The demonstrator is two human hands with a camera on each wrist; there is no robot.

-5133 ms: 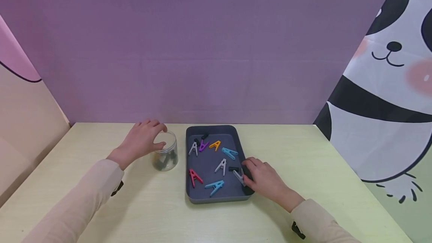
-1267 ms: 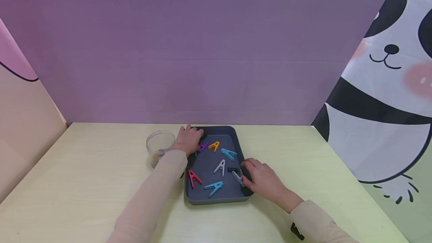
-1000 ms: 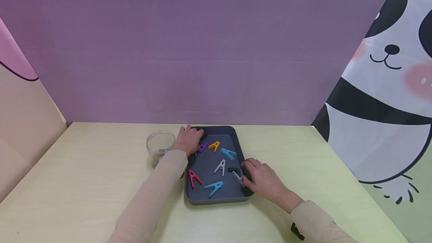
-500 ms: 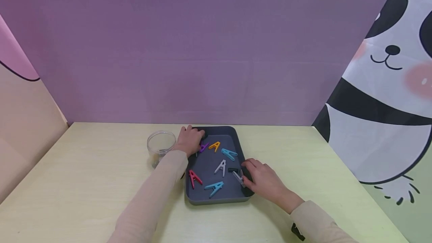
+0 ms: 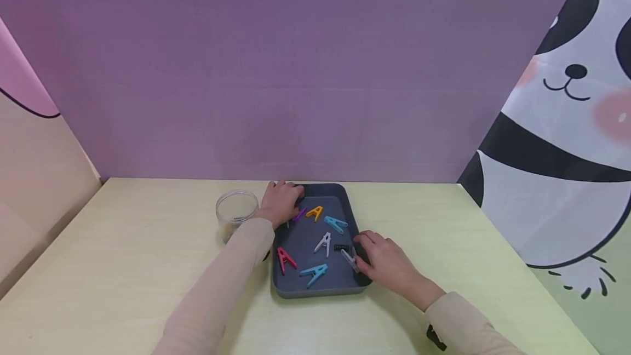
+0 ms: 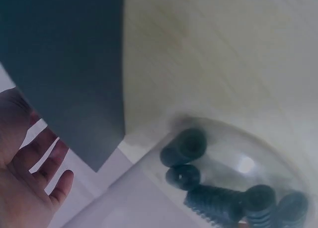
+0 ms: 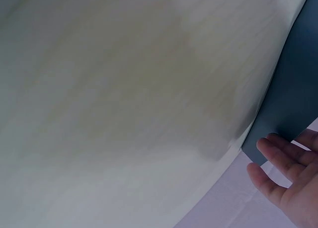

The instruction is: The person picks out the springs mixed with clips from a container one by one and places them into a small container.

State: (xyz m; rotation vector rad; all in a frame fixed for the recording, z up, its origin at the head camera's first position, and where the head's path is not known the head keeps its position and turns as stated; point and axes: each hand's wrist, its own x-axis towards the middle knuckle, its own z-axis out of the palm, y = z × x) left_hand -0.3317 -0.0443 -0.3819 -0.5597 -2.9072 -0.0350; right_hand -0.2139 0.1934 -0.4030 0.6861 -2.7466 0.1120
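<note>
In the head view my left hand (image 5: pixel 280 201) reaches over the far left corner of the dark grey tray (image 5: pixel 310 291); its fingertips and whatever is under them are hidden. A purple clothespin (image 5: pixel 298 214) lies beside its thumb. My right hand (image 5: pixel 386 262) lies over the tray's right rim. Its fingertips are next to a light grey clothespin (image 5: pixel 348 259), and I cannot tell whether they pinch it. Near that lies a black ridged piece (image 5: pixel 341 247). In the right wrist view several fingers (image 7: pixel 280 158) hang outside the tray wall.
A clear round jar (image 5: pixel 237 193) stands left of the tray, holding several dark ridged pieces (image 6: pixel 218 200). Inside the tray lie an orange clothespin (image 5: pixel 314 212), a red one (image 5: pixel 285 259), blue ones (image 5: pixel 314 273) and a white one (image 5: pixel 323 243). A purple cloth (image 5: pixel 296 97) hangs behind the table.
My left hand has left the jar's rim and moved right to the tray's far left corner, covering black pieces there. In the last half second it shifts slightly right. My right hand stays put.
</note>
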